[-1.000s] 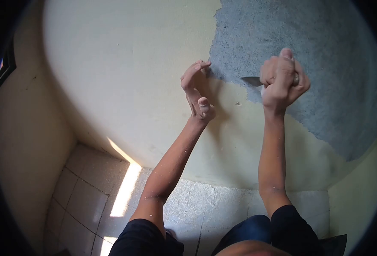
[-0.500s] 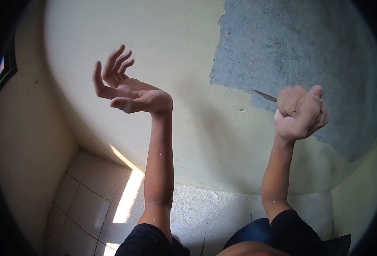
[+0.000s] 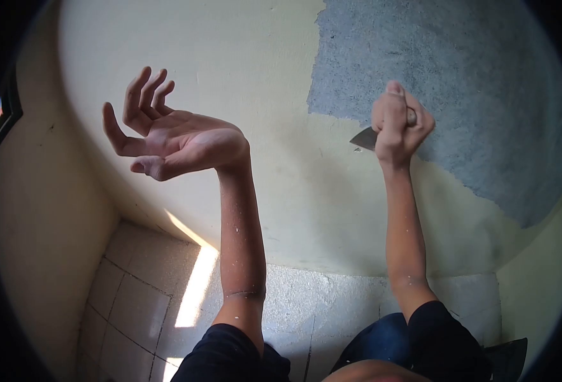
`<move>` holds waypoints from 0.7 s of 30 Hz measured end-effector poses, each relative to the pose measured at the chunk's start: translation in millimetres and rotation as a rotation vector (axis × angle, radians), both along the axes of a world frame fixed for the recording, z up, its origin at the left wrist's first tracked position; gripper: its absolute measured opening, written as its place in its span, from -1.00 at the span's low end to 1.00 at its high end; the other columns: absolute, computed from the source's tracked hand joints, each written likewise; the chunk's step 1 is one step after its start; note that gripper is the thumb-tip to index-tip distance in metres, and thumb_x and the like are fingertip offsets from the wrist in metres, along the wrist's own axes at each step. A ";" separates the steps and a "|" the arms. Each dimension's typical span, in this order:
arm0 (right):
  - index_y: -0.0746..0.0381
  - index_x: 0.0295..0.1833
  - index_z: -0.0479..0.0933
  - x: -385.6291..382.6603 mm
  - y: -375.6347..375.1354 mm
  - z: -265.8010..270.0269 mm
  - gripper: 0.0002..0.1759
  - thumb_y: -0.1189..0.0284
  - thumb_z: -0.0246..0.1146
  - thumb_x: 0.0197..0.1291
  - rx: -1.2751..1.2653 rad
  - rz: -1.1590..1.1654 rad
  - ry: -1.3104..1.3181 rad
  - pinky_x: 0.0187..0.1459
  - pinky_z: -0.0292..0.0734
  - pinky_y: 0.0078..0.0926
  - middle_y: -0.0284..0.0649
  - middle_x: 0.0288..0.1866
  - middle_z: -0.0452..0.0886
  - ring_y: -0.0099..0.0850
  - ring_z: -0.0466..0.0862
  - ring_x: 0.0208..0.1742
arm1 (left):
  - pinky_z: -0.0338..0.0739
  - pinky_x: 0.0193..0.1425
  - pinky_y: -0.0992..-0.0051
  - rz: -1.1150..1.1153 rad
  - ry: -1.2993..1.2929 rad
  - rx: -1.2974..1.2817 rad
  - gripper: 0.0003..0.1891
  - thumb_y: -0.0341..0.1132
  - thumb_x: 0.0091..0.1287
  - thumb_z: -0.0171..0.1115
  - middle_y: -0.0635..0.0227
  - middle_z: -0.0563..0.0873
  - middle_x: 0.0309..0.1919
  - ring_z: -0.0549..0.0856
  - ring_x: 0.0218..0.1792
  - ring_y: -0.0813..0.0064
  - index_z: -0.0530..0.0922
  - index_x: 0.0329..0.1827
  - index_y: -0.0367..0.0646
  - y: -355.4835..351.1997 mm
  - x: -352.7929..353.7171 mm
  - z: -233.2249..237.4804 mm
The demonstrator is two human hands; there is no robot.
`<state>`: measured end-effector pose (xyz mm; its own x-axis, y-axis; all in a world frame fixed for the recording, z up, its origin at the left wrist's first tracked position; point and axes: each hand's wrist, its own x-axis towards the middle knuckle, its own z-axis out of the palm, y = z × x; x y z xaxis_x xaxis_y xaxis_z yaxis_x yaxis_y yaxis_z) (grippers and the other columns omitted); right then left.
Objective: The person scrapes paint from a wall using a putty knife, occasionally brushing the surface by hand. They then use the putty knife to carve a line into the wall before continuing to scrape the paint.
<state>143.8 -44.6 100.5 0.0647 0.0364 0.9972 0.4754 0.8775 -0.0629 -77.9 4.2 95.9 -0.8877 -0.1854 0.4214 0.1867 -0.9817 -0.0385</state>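
My right hand [image 3: 400,126] is closed in a fist around the handle of a scraper [image 3: 365,139]. Its flat metal blade sticks out to the left of the fist, over the ragged lower edge of a bare grey patch [image 3: 395,48] on the wall. Most of the handle is hidden in my fingers. My left hand [image 3: 182,137] is raised in front of the cream-painted wall [image 3: 268,70], palm up. Its fingers are spread and curled a little, and nothing lies in it.
Tiled floor [image 3: 131,305] runs along the foot of the wall, with white specks and a strip of sunlight on it. A side wall [image 3: 45,184] meets it at the left, carrying a dark-framed object [image 3: 7,114]. Another wall [image 3: 542,274] stands at the right.
My right hand has moved left and up and turned, so the scraper's blade shows broader and sits farther left. My left hand has shifted slightly left, still spread.
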 end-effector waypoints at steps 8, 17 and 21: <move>0.17 -0.64 0.11 11.4 -40.8 15.0 -0.44 0.46 0.03 0.52 0.107 0.243 0.042 -0.67 -0.11 -0.53 -0.45 -0.78 0.16 -0.72 0.14 -0.74 | 0.61 0.06 0.30 -0.076 0.036 -0.013 -0.24 0.24 0.64 -0.48 -0.03 0.72 0.01 0.72 -0.10 0.17 0.31 0.46 -0.27 0.0 11.7 6.1; 0.14 -0.63 0.12 24.4 -1.1 -1.0 -0.44 0.47 0.06 0.54 0.019 0.062 0.066 -0.66 -0.07 -0.53 -0.48 -0.77 0.19 -0.71 0.17 -0.74 | 0.60 0.06 0.30 -0.122 0.051 0.013 -0.36 0.06 0.60 -0.44 0.07 0.73 -0.07 0.72 -0.09 0.25 0.30 0.44 -0.26 -3.9 22.0 7.0; 0.16 -0.61 0.16 23.1 -33.1 7.8 -0.45 0.44 0.09 0.56 0.037 0.150 0.037 -0.65 -0.04 -0.54 -0.48 -0.76 0.20 -0.72 0.21 -0.72 | 0.59 0.07 0.29 -0.128 0.084 0.027 -0.37 0.05 0.61 -0.47 0.08 0.73 -0.08 0.72 -0.08 0.23 0.32 0.44 -0.24 -2.6 18.4 9.6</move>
<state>166.9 -77.7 108.2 0.0981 0.0113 0.9951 0.3369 0.9405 -0.0439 -59.5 1.6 105.5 -0.8664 -0.0854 0.4919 0.0550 -0.9956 -0.0760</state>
